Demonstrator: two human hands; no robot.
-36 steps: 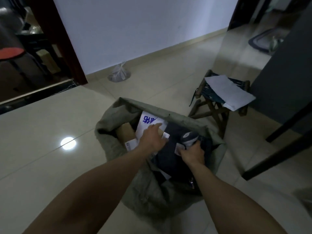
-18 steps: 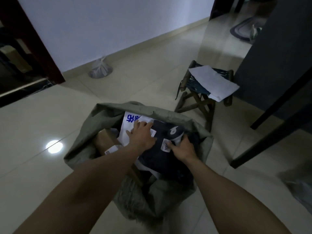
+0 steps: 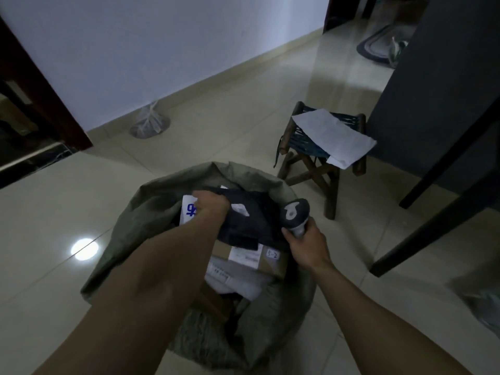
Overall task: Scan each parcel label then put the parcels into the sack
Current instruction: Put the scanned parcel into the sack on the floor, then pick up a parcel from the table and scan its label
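A grey-green sack (image 3: 140, 226) stands open on the floor with parcels inside. My left hand (image 3: 211, 209) grips the top edge of a dark navy soft parcel (image 3: 251, 223) that bears a small white label. Behind that hand lies a white mailer with blue print (image 3: 189, 211). Under the dark parcel sit a brown cardboard box (image 3: 270, 262) with a white label and a pale grey bag (image 3: 235, 282). My right hand (image 3: 305, 244) holds a grey barcode scanner (image 3: 293, 213) by its handle, at the dark parcel's right edge.
A small wooden folding stool (image 3: 313, 171) with a white parcel (image 3: 332, 136) on it stands right behind the sack. A dark table leg (image 3: 433, 228) slants at the right. A tied clear plastic bag (image 3: 148, 124) sits by the wall. Tiled floor lies to the left.
My left hand moved from pressing on the parcels to gripping the dark parcel's top edge. My right hand drew the scanner out to the right. The brown box and grey bag came into view.
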